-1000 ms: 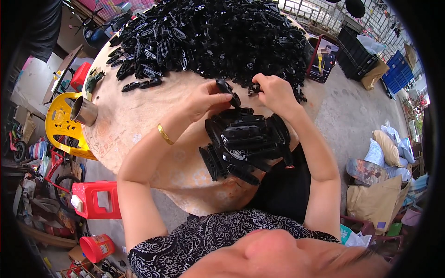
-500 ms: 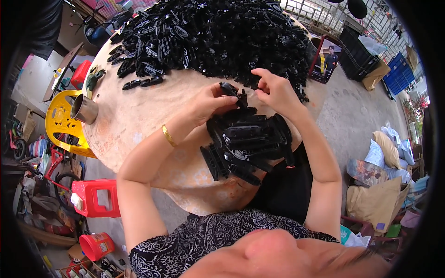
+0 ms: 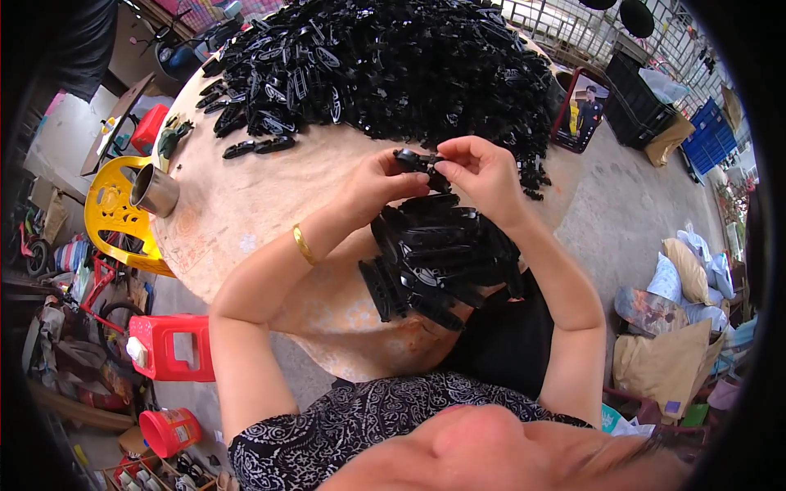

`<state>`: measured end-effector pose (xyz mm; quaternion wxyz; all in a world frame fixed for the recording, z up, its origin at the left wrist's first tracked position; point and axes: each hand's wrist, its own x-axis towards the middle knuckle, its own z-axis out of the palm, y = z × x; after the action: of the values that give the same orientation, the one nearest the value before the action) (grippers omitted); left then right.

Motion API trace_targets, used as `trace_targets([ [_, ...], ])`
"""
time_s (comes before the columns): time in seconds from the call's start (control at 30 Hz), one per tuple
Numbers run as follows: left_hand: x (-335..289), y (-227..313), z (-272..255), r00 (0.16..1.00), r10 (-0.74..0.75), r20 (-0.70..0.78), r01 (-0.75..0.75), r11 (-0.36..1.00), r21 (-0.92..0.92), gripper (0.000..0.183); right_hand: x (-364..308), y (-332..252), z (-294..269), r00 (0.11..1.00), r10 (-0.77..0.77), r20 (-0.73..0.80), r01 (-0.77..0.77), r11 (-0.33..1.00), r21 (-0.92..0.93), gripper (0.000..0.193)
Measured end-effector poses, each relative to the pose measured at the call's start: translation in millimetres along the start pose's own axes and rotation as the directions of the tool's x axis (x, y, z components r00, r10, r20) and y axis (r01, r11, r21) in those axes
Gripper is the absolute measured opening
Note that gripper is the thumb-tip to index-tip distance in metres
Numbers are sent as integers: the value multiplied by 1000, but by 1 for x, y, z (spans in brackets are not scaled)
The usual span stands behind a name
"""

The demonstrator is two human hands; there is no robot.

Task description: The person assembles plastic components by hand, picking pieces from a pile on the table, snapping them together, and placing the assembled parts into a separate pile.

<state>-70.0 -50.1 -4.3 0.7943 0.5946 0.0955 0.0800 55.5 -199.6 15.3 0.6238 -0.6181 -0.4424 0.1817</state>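
My left hand (image 3: pixel 385 182) grips a glossy black plastic piece (image 3: pixel 409 157), elongated and clip-like, above the near part of the table. Thumb and forefinger of my right hand (image 3: pixel 485 173) pinch the other end of that piece; whatever small part may lie between those fingertips is hidden. Just below both hands, a stack of long black plastic pieces (image 3: pixel 434 245) lies at the table's near edge, some with toothed or slotted sides. A large heap of similar black pieces (image 3: pixel 377 74) covers the far side of the table.
The round table wears a pale flowered cloth (image 3: pixel 270 196). On its right edge stands a phone (image 3: pixel 581 110). To the left are a metal cup (image 3: pixel 155 191), a yellow plastic chair (image 3: pixel 106 204) and a red stool (image 3: pixel 172 348). Bags and cushions (image 3: pixel 667 344) sit at the right.
My right hand has come in from the right, and its fingers have closed on the black piece in my left hand. The view has shifted slightly.
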Motion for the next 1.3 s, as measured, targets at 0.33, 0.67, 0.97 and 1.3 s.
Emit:
trace_targets([
  [0.33,-4,3,3,994,-43,-97,29,990,-141,26,-1,-2,3,816,-549,180,564,687,-458,11],
  [0.67,-13,15,19,966,250,-61,-221,928,298,30,-4,-7,-5,967,64,248,-55,998,-44,28],
  [0.97,-27,47,33,957,288,-26,-260,895,363,49,21,-10,-30,891,228,392,-286,953,96,40],
  [1.3,-33,38,43,735,350,581,-668,223,710,34,16,32,-15,944,-168,285,327,605,-726,26],
])
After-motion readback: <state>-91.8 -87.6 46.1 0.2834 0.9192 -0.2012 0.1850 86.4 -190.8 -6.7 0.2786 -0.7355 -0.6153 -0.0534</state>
